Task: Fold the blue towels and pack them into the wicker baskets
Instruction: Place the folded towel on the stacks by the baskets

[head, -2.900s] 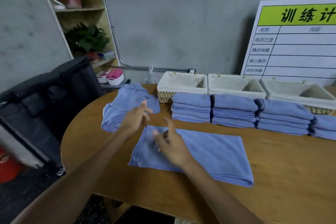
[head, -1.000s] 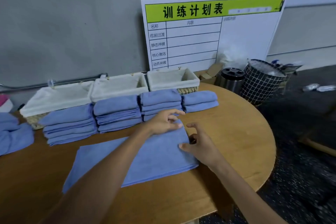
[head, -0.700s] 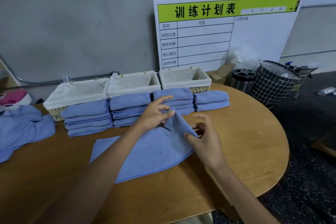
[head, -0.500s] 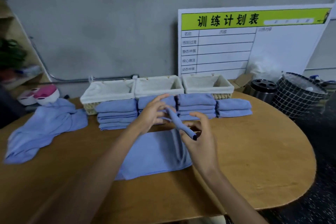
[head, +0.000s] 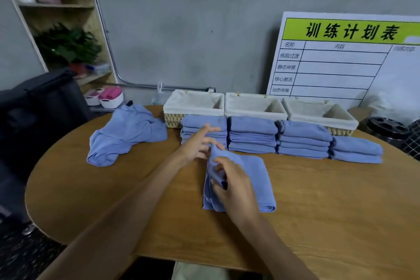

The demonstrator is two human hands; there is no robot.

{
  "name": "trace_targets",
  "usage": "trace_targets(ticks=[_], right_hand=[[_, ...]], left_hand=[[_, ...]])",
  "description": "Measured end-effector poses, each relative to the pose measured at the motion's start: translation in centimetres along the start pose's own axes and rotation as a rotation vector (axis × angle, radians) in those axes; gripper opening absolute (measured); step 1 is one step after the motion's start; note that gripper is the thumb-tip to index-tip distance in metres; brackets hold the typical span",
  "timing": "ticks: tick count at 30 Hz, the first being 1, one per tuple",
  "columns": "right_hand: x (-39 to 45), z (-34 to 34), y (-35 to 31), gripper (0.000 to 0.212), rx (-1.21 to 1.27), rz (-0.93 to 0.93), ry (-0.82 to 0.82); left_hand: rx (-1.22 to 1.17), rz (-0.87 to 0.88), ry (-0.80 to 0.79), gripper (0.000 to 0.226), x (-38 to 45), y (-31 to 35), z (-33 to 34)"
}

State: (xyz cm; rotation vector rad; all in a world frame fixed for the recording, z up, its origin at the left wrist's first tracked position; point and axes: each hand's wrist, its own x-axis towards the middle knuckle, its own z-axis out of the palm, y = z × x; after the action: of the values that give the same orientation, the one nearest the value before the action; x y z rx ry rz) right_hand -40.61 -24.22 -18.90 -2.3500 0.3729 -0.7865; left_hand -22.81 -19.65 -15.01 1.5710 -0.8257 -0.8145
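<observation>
A blue towel (head: 256,179) lies folded over on the wooden table (head: 329,211) in front of me. My right hand (head: 234,186) pinches its near left edge, and my left hand (head: 200,143) pinches the far corner of the same edge with the other fingers spread. Behind it stand stacks of folded blue towels (head: 252,134) in a row. Three wicker baskets (head: 254,107) with white liners sit along the wall behind the stacks, and no towels show inside them. A heap of unfolded blue towels (head: 127,134) lies at the table's left.
A white planning board (head: 341,57) leans on the wall at right. A black wire bin (head: 413,141) and a dark round container (head: 386,129) stand beyond the table's right end. A black chair (head: 38,111) and a plant shelf (head: 66,29) are at left.
Both hands lifted the towel's right edge and carried it over to the left, so the towel now lies folded in half. The camera view swung back toward the left.
</observation>
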Motion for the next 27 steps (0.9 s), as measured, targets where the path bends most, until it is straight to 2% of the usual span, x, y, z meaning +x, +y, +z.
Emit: trace_targets(ticks=[2, 5, 6, 9, 11, 12, 14, 16, 19, 20, 21, 24, 25, 27], right_hand=[[-0.5, 0.5, 0.5, 0.024, -0.104, 0.000, -0.093], [-1.4, 0.2, 1.3, 0.052, -0.151, -0.008, -0.168], [-1.4, -0.2, 1.4, 0.051, -0.104, -0.003, -0.124], [-0.1, -1.8, 2.6, 0.026, 0.056, 0.086, 0.152], [1.0, -2.6, 4.2, 0.028, -0.029, 0.091, 0.228], [1.3, -2.6, 5.2, 0.036, -0.140, 0.094, 0.174], [1.0, -2.2, 7.2, 0.055, -0.393, 0.171, -0.083], [0.4, -1.9, 9.0, 0.064, -0.480, 0.297, -0.294], [0.3, -2.2, 9.8, 0.101, -0.476, 0.328, -0.300], [0.2, -2.2, 9.8, 0.108, -0.486, 0.329, -0.299], [0.2, -2.2, 9.9, 0.106, -0.485, 0.334, -0.298], [0.3, -2.2, 9.9, 0.075, -0.479, 0.351, -0.301], [0.3, -2.2, 9.9, 0.072, -0.481, 0.364, -0.297], [0.2, -2.3, 9.9, 0.082, -0.480, 0.409, -0.258]], left_hand=[[0.128, -0.033, 0.000, 0.056, -0.2, -1.8, 0.1], [0.327, 0.037, 0.096, 0.051, -0.3, -3.9, 0.4], [0.393, 0.093, 0.163, 0.045, -0.3, -4.2, 0.5], [0.509, 0.304, 0.307, 0.031, -0.1, -3.1, 2.2], [0.560, 0.356, 0.302, 0.029, -0.4, -2.6, 4.8], [0.610, 0.340, 0.267, 0.031, -0.4, -3.0, 6.0], [0.853, 0.248, 0.141, 0.041, -0.5, -5.0, 7.9], [1.098, 0.152, 0.051, 0.053, -0.2, -6.4, 8.3], [1.210, 0.077, -0.014, 0.061, 0.4, -5.9, 8.1], [1.230, 0.062, -0.031, 0.062, 0.6, -5.8, 8.0], [1.241, 0.043, -0.041, 0.063, 0.6, -5.6, 7.9], [1.203, -0.014, -0.045, 0.064, 0.6, -5.4, 6.7], [1.183, -0.027, -0.043, 0.064, 0.5, -5.4, 6.3], [1.165, -0.042, -0.026, 0.063, 0.5, -5.6, 5.8]])
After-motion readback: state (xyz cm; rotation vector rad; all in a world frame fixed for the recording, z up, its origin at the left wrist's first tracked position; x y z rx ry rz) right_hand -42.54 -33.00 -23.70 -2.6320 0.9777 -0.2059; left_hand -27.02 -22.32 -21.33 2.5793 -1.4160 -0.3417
